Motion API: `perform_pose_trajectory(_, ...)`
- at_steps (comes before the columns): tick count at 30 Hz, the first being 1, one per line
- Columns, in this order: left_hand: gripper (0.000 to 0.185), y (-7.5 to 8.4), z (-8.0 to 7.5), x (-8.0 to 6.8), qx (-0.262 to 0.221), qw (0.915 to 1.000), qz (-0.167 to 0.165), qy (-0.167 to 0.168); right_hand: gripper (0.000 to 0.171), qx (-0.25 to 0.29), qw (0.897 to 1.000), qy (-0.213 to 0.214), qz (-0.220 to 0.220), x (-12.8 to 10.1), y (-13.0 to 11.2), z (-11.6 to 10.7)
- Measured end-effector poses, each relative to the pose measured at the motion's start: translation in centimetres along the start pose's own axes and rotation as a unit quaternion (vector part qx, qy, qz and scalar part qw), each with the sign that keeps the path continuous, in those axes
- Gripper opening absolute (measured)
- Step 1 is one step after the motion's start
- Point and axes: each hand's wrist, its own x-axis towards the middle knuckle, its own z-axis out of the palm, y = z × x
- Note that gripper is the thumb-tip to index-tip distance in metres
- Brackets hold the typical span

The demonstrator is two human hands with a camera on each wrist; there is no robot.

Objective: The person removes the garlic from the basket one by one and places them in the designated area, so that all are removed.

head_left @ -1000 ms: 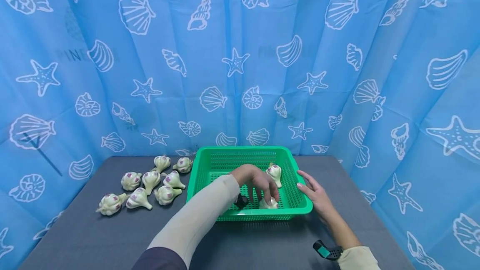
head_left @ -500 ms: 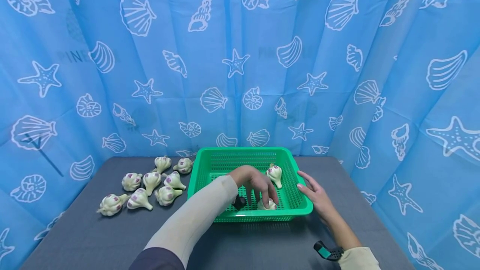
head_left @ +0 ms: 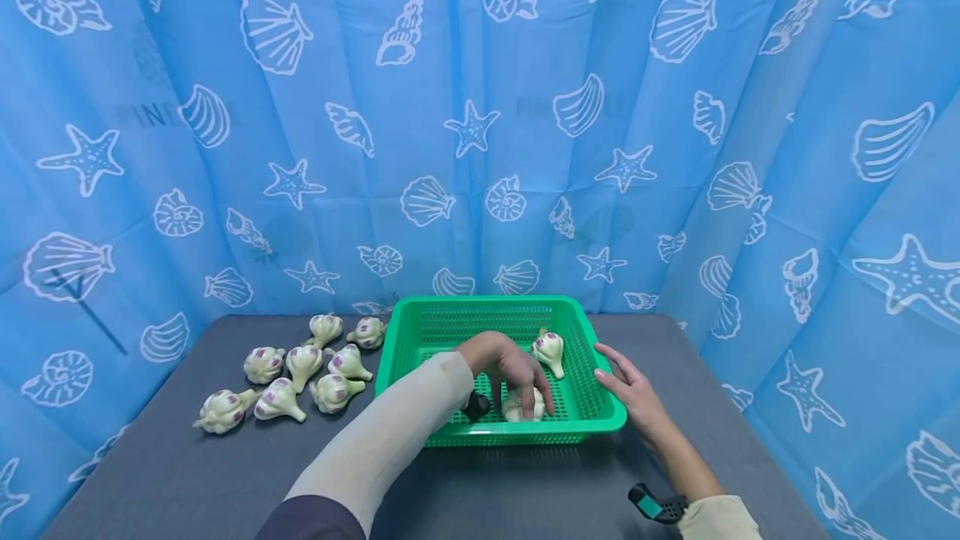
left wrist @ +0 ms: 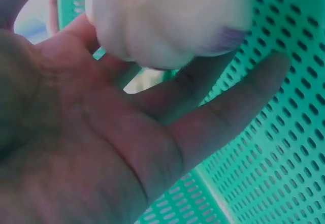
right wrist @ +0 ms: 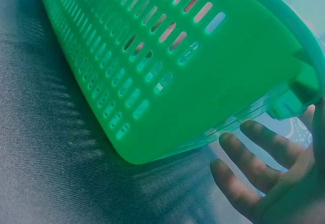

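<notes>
My left hand point(head_left: 517, 365) reaches down into a green plastic basket point(head_left: 487, 303) and grips a white garlic bulb point(head_left: 517, 408) near the front wall. In the left wrist view the bulb point(left wrist: 167, 21), with a purple mark, sits by the thumb and upper fingers, while the lower fingers point(left wrist: 223, 117) stretch out past it. Another garlic bulb point(head_left: 549, 350) lies at the basket's right side. My right hand point(head_left: 633, 390) touches the basket's right rim from outside with relaxed fingers. In the right wrist view several fingertips point(right wrist: 223, 170) hang below the rim.
Several garlic bulbs point(head_left: 303, 363) with purple marks lie grouped on the grey tabletop point(head_left: 180, 482), left of the basket. A blue shell-print curtain point(head_left: 465, 148) hangs behind the table and along the sides. A black strap point(head_left: 658, 505) circles the right wrist.
The garlic bulb under my left hand has shifted slightly left along the basket floor, and the fingers have moved with it. My right hand stays at the rim.
</notes>
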Motion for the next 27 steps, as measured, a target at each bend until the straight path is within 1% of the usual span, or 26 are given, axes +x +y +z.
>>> perform_pose_trajectory(4,0.032,0.6,0.3,-0.6,-0.023,0.9995,0.023,-0.004,0.058,0.004,1.0,0.001,0.001,0.0,-0.1,0.0)
perform_pose_trajectory(8,0.028,1.0,0.5,-1.1,-0.037,0.9986,0.038,0.003,0.058,0.003,1.0,-0.001,-0.001,0.0,-0.1,0.0)
perform_pose_trajectory(13,0.027,1.2,0.5,-2.3,-0.014,0.9975,0.069,0.011,0.059,-0.005,1.0,-0.003,-0.006,0.0,0.1,-0.1)
perform_pose_trajectory(17,0.027,1.1,0.5,-3.4,-0.003,0.9947,0.102,0.015,0.06,-0.01,1.0,-0.001,-0.004,0.0,0.1,-0.1)
perform_pose_trajectory(20,0.027,0.8,0.5,-4.3,-0.007,0.9906,0.135,0.019,0.061,-0.011,1.0,0.0,-0.001,0.0,0.0,-0.1)
perform_pose_trajectory(23,0.026,0.3,0.5,-5.3,-0.009,0.9846,0.172,0.03,0.062,-0.012,1.0,0.0,0.001,0.0,0.1,-0.1)
perform_pose_trajectory(27,0.027,-0.8,0.6,-7.0,0.017,0.9721,0.223,0.07,0.062,-0.01,1.0,-0.002,0.002,0.0,0.3,0.0)
